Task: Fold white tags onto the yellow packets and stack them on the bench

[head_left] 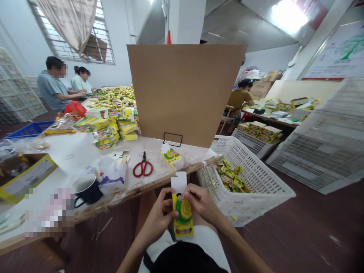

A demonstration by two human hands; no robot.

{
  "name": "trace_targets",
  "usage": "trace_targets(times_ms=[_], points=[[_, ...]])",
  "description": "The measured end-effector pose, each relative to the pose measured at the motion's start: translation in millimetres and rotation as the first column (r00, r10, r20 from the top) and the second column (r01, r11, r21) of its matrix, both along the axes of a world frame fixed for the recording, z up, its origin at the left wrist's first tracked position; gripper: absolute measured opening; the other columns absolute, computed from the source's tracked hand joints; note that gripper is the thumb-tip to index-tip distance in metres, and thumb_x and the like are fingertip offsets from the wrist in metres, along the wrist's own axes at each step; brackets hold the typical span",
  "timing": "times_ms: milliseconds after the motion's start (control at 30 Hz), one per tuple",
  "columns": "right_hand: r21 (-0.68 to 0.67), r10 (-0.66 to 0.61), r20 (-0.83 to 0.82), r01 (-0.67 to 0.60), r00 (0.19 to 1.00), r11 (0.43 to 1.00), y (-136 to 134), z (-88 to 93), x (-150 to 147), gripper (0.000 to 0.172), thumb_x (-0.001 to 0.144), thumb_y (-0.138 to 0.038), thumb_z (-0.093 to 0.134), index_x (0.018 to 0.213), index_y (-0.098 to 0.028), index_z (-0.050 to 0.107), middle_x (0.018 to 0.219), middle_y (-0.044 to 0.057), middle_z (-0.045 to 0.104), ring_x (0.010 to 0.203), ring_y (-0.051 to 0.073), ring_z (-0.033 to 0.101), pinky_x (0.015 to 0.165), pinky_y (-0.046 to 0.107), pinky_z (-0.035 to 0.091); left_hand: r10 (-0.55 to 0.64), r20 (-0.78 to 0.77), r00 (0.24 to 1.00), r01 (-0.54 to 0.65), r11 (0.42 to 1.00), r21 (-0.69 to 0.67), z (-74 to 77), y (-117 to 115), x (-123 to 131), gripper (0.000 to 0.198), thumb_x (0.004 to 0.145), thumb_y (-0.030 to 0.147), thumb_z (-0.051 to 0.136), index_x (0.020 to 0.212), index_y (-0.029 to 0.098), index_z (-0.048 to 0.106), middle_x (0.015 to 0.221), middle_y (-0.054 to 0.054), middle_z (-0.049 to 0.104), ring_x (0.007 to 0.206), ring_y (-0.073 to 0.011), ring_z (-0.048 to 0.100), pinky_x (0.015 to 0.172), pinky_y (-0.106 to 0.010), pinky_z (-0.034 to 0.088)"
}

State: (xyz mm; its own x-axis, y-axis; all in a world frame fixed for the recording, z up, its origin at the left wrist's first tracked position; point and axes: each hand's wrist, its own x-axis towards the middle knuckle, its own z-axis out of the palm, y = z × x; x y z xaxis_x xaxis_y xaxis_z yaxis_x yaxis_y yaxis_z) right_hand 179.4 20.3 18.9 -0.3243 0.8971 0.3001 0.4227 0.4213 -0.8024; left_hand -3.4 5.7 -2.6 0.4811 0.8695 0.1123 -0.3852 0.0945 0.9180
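A small yellow and green printed carton (183, 216) stands upright over my lap, its white top flap (179, 182) raised. My left hand (160, 214) grips the carton's left side, thumb on the front face. At the carton's top right edge my right hand (200, 201) is closed in a pinch by the opening; whether it holds the carton edge or something small is hidden. Ahead on the table lies a similar carton (172, 156) with its flap up. Red-handled scissors (143, 167) rest to its left.
A white plastic crate (256, 167) holding many small packets (230, 176) stands at my right. On the table are a dark mug (88, 191), a tissue pack (112, 174), stacked cartons (105, 132) and an upright cardboard sheet (184, 91). Several people sit working farther back.
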Motion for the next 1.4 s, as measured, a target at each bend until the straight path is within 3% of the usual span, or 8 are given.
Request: trace_targets(times_ms=[133,300,400,567,667,967,1167,1400], points=[[0.010,-0.055,-0.159,0.057,0.986,0.998,2,-8.7,-3,0.023,0.089,-0.033,0.050,0.106,-0.022,0.059,0.089,0.004,0.065,0.081,0.018,0.060,0.071,0.028,0.047,0.008,-0.029,1.000,-0.007,1.000,0.029,-4.0,2,-3,0.077,0.078,0.019,0.066,0.135,0.028,0.016,0.099,-0.007,0.066,0.081,-0.0210,0.067,0.070,-0.031,0.050],[0.013,-0.095,-0.306,0.104,0.947,0.995,6,-5.7,-3,0.029,0.093,-0.039,0.042,0.110,-0.023,0.058,0.094,0.005,0.062,0.077,0.016,0.056,0.070,0.027,0.045,0.079,-0.108,0.991,-0.072,0.995,0.064,-6.8,6,-6,0.055,0.079,0.019,0.065,0.126,0.023,0.036,0.100,-0.008,0.067,0.084,-0.0228,0.067,0.072,-0.031,0.051],[-0.095,-0.098,-0.346,0.069,0.933,0.993,7,2.0,-1,0.036,0.095,-0.043,0.033,0.108,-0.020,0.058,0.069,0.000,0.057,0.053,0.011,0.046,0.052,0.023,0.038,0.169,-0.217,0.962,-0.146,0.982,0.116,-6.3,6,-5,0.049,0.080,0.017,0.061,0.124,0.022,0.040,0.099,-0.007,0.068,0.082,-0.0215,0.066,0.073,-0.032,0.052],[-0.252,0.039,-0.179,-0.085,0.983,0.964,2,8.2,-1,0.020,0.083,-0.034,0.059,0.095,-0.019,0.060,0.063,-0.004,0.052,0.055,0.010,0.046,0.051,0.020,0.036,0.237,-0.281,0.930,-0.190,0.964,0.185,-2.2,5,-4,0.043,0.083,0.018,0.055,0.124,0.020,0.044,0.101,-0.008,0.069,0.088,-0.0226,0.065,0.077,-0.032,0.051],[-0.276,0.020,-0.140,-0.058,0.990,0.959,0,5.6,-4,0.034,0.076,-0.023,0.064,0.106,-0.022,0.049,0.068,-0.005,0.058,0.058,0.010,0.052,0.053,0.019,0.038,0.217,-0.269,0.938,-0.175,0.970,0.169,1.4,3,-3,0.045,0.083,0.017,0.054,0.126,0.021,0.042,0.107,-0.009,0.067,0.096,-0.0233,0.064,0.081,-0.033,0.051],[-0.076,-0.232,0.207,0.251,0.951,0.965,2,1.2,-18,0.036,0.073,-0.018,0.060,0.107,-0.024,0.049,0.061,-0.005,0.060,0.053,0.014,0.056,0.051,0.021,0.037,0.172,-0.188,0.967,-0.153,0.982,0.110,4.9,0,-1,0.046,0.083,0.017,0.055,0.126,0.021,0.040,0.111,-0.010,0.066,0.104,-0.0234,0.061,0.086,-0.033,0.048],[-0.089,-0.068,-0.058,0.063,0.996,0.994,6,5.4,-8,0.021,0.086,-0.027,0.050,0.103,-0.021,0.060,0.085,0.003,0.067,0.072,0.015,0.061,0.062,0.024,0.046,0.146,-0.137,0.980,-0.141,0.989,0.044,11.3,2,-5,0.046,0.079,0.023,0.063,0.120,0.019,0.042,0.097,-0.009,0.070,0.085,-0.0232,0.067,0.071,-0.031,0.051],[-0.098,-0.134,-0.188,0.117,0.973,0.988,7,-1.5,0,0.018,0.085,-0.032,0.054,0.092,-0.020,0.065,0.085,0.004,0.065,0.076,0.018,0.060,0.067,0.030,0.050,0.189,-0.150,0.971,-0.183,0.982,0.053,-0.1,2,8,0.053,0.079,0.026,0.063,0.126,0.021,0.038,0.102,-0.010,0.068,0.092,-0.0245,0.066,0.079,-0.034,0.051]])
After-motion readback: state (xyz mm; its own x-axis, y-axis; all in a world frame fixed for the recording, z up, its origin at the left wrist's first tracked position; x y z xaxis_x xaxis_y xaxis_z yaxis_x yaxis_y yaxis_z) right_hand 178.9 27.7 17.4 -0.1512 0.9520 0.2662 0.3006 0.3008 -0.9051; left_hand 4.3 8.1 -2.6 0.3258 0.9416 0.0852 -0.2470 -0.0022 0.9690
